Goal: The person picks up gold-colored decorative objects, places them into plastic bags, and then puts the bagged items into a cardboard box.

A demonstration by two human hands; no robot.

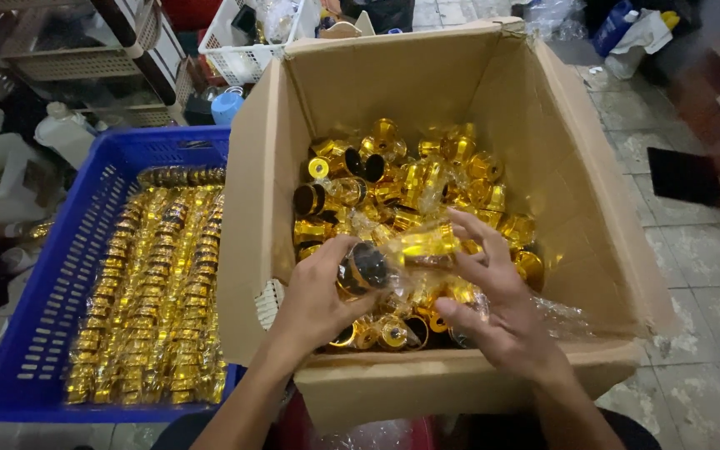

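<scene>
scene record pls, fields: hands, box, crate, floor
left hand: left hand grips a gold cap with a black inside
right hand: right hand, fingers spread, touches a clear wrapped row of gold caps
box: cardboard box, open, holds loose gold caps
crate: blue crate left of the box, filled with wrapped rows of caps
floor: tiled floor

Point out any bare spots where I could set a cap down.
Bare grey tiled floor lies right of the cardboard box. The box is packed with shiny gold caps, both hands working over them: left hand, right hand. The blue plastic crate has an uncovered strip along its left wall beside its gold rows.
</scene>
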